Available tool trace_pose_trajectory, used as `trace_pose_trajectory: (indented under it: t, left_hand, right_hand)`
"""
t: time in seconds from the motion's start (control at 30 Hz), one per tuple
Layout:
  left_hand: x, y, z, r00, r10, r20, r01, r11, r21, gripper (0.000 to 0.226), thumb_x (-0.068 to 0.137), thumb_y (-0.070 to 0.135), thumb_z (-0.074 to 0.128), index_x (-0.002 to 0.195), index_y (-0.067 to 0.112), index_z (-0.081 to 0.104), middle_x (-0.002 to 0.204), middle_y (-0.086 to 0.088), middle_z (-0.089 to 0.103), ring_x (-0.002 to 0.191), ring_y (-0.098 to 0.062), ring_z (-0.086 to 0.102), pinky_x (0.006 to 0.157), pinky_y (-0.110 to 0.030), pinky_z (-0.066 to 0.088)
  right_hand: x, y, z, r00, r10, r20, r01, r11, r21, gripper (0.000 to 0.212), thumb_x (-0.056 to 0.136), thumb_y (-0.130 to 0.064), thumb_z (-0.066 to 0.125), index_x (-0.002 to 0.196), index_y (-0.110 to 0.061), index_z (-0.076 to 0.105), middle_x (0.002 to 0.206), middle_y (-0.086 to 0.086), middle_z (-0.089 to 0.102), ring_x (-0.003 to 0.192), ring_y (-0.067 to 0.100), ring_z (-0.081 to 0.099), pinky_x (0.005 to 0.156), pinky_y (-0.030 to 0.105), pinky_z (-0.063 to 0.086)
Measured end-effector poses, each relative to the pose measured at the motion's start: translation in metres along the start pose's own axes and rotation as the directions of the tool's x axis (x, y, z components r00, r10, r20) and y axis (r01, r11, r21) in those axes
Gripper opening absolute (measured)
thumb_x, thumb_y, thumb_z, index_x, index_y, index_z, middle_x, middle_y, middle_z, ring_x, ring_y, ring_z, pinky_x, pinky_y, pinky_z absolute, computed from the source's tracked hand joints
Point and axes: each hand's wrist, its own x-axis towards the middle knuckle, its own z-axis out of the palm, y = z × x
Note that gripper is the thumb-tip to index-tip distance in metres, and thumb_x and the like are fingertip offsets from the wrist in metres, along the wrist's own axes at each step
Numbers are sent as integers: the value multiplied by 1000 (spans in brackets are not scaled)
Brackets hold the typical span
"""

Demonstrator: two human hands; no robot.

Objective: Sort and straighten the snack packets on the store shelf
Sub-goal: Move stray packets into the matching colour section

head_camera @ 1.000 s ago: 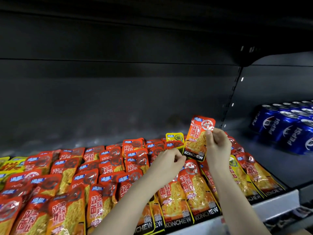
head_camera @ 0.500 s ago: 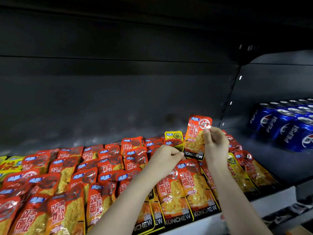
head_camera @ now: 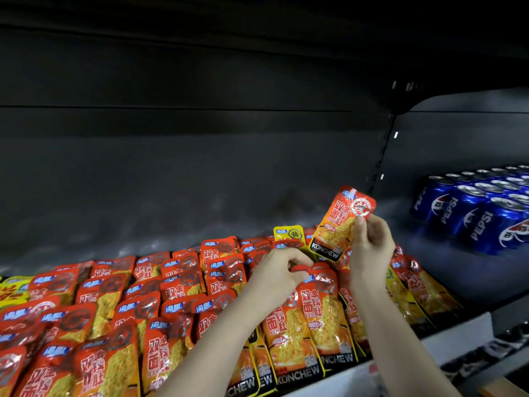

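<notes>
Right hand (head_camera: 370, 247) tilted held packet (head_camera: 342, 222) rightward; left hand (head_camera: 279, 275) now gripping row packet (head_camera: 319, 305) top.

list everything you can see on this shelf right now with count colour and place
held packet: one, orange-red with a black KONCHEW band, lifted above the rows, tilted
shelf packets: dozens, too many to count, same orange-red, overlapping rows across the shelf's left and centre
yellow packet: one, yellow, standing at the back of the rows, just left of the held packet
yellow packets at far left: a few, partly cut off by the picture's edge
Pepsi cans: many, blue, packed together on the next shelf section at right
shelf: one, dark grey, pale front edge strip
left hand: on the top of a packet in the rows
right hand: pinching the held packet
</notes>
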Motion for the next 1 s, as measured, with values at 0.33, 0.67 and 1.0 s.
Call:
trace_pose_trajectory:
  t: [0.33,0.67,1.0]
  left_hand:
    - [-3,0,3,997,44,-56,-37,992,118,20,85,23,65,102,34,65,101,20,57,108,-5,41,95,-26,33]
    - [-2,0,2,995,24,-101,-12,993,114,21,81,18,69,96,33,66,91,19,60,99,-12,54,91,-38,47]
    - [-4,-2,2,996,-19,-93,23,999,41,21,83,17,68,99,30,67,92,13,62,97,-10,54,86,-31,49]
  right_hand:
    - [-7,5,6,896,225,381,-112,948,-298,22,93,-13,55,115,-9,58,106,8,66,98,18,63,82,29,52]
    - [-12,-8,1,802,236,549,171,790,-589,19,93,-6,49,110,-11,56,89,-3,63,72,2,56,57,14,44]
    - [-7,-7,0,731,312,607,223,732,-644,21,90,-2,53,104,-9,67,102,3,69,95,14,63,77,17,48]
